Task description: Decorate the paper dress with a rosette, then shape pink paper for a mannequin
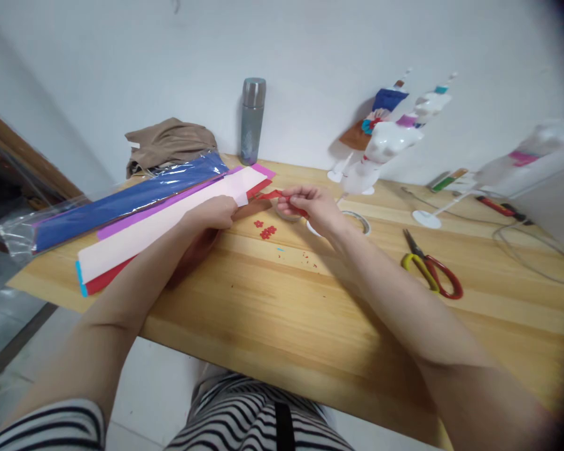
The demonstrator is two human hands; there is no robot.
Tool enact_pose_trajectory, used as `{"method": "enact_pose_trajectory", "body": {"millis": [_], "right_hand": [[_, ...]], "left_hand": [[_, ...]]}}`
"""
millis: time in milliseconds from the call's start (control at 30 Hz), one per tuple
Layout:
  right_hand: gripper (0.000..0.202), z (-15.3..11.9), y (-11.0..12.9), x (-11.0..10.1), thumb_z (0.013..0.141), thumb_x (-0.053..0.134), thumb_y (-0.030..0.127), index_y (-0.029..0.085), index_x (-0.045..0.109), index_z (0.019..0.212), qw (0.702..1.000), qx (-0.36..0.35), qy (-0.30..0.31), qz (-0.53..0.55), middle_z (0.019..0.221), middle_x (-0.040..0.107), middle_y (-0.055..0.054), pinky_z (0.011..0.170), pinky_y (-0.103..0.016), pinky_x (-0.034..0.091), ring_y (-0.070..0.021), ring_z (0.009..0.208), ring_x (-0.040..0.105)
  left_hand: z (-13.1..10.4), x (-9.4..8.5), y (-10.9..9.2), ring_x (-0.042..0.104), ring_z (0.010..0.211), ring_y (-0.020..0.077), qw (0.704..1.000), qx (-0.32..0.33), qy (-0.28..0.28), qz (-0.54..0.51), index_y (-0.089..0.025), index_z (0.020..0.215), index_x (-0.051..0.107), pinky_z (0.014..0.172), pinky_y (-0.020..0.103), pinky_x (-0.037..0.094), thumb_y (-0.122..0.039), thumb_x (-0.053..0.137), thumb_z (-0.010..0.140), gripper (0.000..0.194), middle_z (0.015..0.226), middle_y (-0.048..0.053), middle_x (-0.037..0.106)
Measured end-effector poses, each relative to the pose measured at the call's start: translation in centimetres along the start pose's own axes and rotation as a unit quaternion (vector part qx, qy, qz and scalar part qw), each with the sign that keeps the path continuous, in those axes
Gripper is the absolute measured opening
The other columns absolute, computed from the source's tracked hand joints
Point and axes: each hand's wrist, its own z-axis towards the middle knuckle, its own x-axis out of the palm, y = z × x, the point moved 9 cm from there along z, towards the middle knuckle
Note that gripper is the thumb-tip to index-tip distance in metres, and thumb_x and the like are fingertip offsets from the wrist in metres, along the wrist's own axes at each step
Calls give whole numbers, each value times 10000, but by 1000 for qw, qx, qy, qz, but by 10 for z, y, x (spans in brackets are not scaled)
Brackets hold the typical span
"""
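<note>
My right hand point(309, 204) pinches a thin red paper strip point(273, 195) above the table. My left hand point(215, 212) lies curled at the near edge of the stacked pale pink paper point(169, 228) and seems to grip the sheets, though its fingertips are mostly hidden. Red and purple sheets show around the pink one. Between my hands, several small red paper flowers point(267, 233) rest on the wood, with tiny red scraps point(306, 255) nearby. A roll of tape point(360, 222) lies partly behind my right wrist. Scissors point(431, 268) with yellow and red handles lie farther right.
Blue paper in clear plastic point(131, 207) lies at the left, before a brown cloth point(172, 141). A grey flask point(252, 122) stands against the wall. White mannequin figures point(390, 141) on stands are at the back right, near a cable point(512, 247).
</note>
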Motion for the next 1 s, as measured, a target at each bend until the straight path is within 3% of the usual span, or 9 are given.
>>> {"method": "enact_pose_trajectory", "body": {"millis": [167, 367, 433, 500, 600, 700, 800, 900, 1000], "right_hand": [[172, -45, -9, -35, 856, 645, 155, 212, 729, 994, 991, 84, -21, 100, 893, 807, -58, 719, -277, 620, -153, 752, 758], [107, -87, -14, -95, 779, 751, 196, 215, 770, 883, 992, 100, -56, 51, 716, 747, -30, 620, -292, 550, -144, 587, 643], [69, -95, -19, -122, 788, 746, 214, 234, 771, 849, 993, 93, -75, 10, 695, 725, -23, 633, -326, 538, -155, 584, 612], [37, -98, -25, -147, 784, 737, 229, 253, 753, 762, 983, 94, -89, -131, 685, 714, -45, 680, -396, 553, -203, 624, 620], [112, -96, -17, -165, 746, 740, 200, 274, 714, 665, 932, 33, -121, -341, 810, 743, -109, 868, -534, 561, -330, 855, 686], [99, -94, -7, -142, 802, 684, 230, 287, 762, 777, 906, -10, -102, -410, 982, 784, -116, 924, -571, 553, -359, 935, 707], [185, -92, -4, -87, 886, 615, 248, 262, 797, 917, 917, -21, -15, -398, 1022, 807, -101, 909, -522, 577, -325, 932, 739], [242, -95, 5, -23, 903, 569, 165, 240, 798, 924, 903, -92, 79, -412, 1057, 815, -105, 1007, -500, 547, -315, 1048, 727], [298, -96, 8, 9, 887, 547, 114, 269, 799, 920, 886, -132, 125, -426, 1030, 814, -75, 999, -456, 551, -289, 1053, 726]], "left_hand": [[0, -13, 10, 565, 717, 204, 1000, 9, 11, 20, -175, 755, 622, 642, 303, 351, -154, 556, 687, 96, 764, 48, 621], [-3, -21, 25, 503, 694, 180, 996, 15, 15, -88, -199, 661, 530, 638, 293, 322, -250, 552, 654, 56, 702, 9, 543], [-4, -22, 26, 467, 673, 170, 995, 14, 18, -100, -202, 652, 500, 632, 295, 311, -261, 549, 657, 77, 681, 3, 498], [-5, -25, 26, 450, 666, 165, 994, 12, 15, -105, -204, 655, 497, 633, 293, 314, -276, 555, 667, 93, 679, 2, 485], [-6, -30, 29, 448, 655, 165, 994, -1, -2, -113, -206, 657, 527, 630, 290, 323, -300, 590, 675, 115, 674, 3, 494], [-7, -33, 33, 435, 636, 160, 992, -14, -12, -128, -208, 649, 532, 621, 293, 316, -306, 615, 677, 131, 660, 0, 489], [-9, -33, 31, 402, 630, 149, 989, -3, -8, -149, -205, 638, 497, 620, 300, 299, -284, 602, 693, 143, 654, -6, 451], [-10, -31, 27, 392, 640, 148, 989, 6, 2, -150, -204, 641, 486, 630, 307, 291, -262, 589, 700, 132, 666, -6, 443], [-11, -28, 26, 422, 660, 157, 990, 2, 6, -142, -205, 663, 519, 647, 308, 303, -257, 593, 695, 96, 691, 1, 486]]}}
